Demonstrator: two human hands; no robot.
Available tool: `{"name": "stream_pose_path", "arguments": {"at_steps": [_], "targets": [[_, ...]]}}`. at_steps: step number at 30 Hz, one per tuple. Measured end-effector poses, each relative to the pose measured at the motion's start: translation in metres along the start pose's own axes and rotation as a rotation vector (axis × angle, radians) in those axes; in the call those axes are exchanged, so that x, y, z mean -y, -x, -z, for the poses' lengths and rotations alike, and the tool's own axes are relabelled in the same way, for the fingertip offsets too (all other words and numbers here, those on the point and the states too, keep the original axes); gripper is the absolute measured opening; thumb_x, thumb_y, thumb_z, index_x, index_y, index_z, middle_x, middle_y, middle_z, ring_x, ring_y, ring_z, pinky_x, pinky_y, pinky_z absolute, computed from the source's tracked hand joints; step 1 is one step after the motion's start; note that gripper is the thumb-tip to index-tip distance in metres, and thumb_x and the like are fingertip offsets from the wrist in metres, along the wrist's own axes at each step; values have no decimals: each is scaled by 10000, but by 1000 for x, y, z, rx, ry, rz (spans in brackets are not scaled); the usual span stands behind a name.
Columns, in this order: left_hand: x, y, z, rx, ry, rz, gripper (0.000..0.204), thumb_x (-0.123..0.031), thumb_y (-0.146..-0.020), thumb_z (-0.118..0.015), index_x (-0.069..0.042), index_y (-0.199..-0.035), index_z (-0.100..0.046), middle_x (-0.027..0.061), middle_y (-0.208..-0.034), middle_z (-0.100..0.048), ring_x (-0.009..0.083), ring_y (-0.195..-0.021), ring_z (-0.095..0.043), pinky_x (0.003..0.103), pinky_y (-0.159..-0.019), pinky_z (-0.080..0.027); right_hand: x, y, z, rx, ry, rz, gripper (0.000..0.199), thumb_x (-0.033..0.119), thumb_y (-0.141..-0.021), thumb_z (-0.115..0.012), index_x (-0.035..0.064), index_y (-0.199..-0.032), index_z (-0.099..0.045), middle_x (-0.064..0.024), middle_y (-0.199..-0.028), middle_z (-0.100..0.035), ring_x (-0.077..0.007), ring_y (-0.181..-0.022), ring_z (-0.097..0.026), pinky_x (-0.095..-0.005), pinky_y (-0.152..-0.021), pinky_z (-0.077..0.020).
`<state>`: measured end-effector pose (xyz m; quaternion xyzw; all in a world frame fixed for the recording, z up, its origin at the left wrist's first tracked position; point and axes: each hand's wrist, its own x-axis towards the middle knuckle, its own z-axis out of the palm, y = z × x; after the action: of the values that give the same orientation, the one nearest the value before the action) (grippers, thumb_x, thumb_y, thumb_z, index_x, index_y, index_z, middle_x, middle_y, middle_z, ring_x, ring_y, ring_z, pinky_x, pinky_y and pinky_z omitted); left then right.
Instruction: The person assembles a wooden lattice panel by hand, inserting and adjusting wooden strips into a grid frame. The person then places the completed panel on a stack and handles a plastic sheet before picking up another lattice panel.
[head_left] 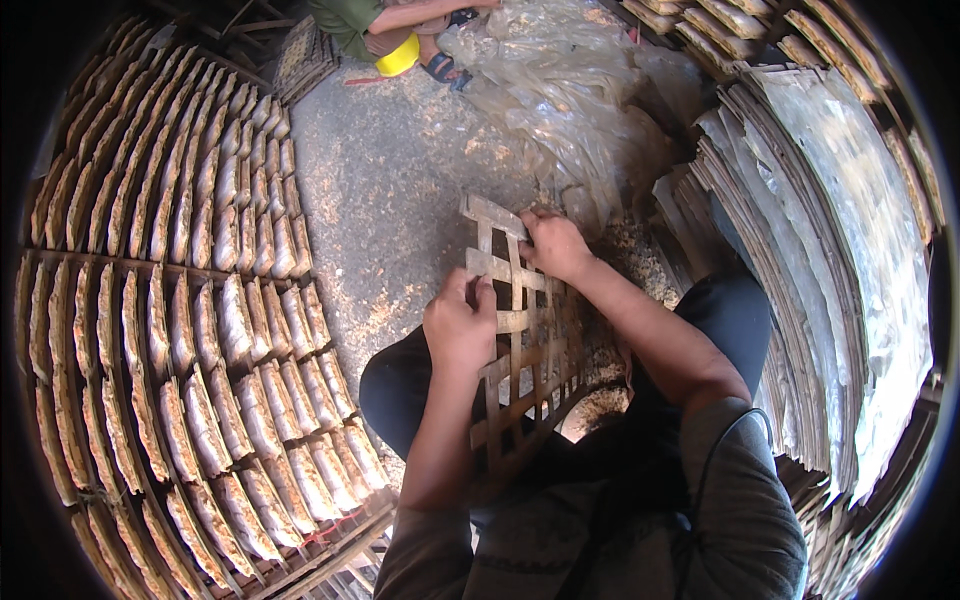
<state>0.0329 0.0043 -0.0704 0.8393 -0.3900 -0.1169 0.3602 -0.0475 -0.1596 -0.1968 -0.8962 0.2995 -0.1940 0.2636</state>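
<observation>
A woven bamboo lattice mat [520,340] rests across my lap, tilted away from me. My left hand [460,322] grips its left edge, thumb over a horizontal strip. My right hand [553,243] pinches the top strips near the mat's far end. Both hands are closed on the bamboo strips. My dark trousers [395,385] show under the mat.
Racks of overlapping thin pale sheets [200,330] fill the left. A tall stack of bamboo mats [800,280] stands at right. Crumpled translucent sheets [560,70] lie on the concrete floor [390,190] ahead. Another person [385,25] squats at the top beside a yellow container [398,57].
</observation>
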Motion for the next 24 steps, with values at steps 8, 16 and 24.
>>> {"name": "stream_pose_path", "arguments": {"at_steps": [8, 16, 24], "targets": [[-8, 2, -1, 67, 86, -123, 124, -169, -904, -635, -46, -889, -639, 158, -724, -656, 326, -656, -664, 384, -618, -503, -31, -16, 23, 144, -154, 139, 365, 209, -726, -720, 51, -1052, -673, -208, -975, -692, -389, -974, -647, -461, -892, -492], [-4, 1, 0, 83, 128, -152, 134, -166, -911, -636, -37, -875, -638, 151, -698, -646, 270, -604, -643, 352, -591, -488, -22, -26, 38, 443, -572, 37, 570, 136, -766, -758, 110, -1305, -573, -160, -1135, -680, -287, -1146, -584, -396, -1017, -429], [0, -3, 6, 63, 64, -110, 156, -179, -913, -630, -27, -880, -640, 173, -749, -667, 311, -671, -666, 365, -634, -500, -40, -28, 61, 476, -422, 50, 711, 132, -797, -678, 138, -1462, -427, -204, -1423, -515, -328, -1334, -478, -416, -1124, -370]]}}
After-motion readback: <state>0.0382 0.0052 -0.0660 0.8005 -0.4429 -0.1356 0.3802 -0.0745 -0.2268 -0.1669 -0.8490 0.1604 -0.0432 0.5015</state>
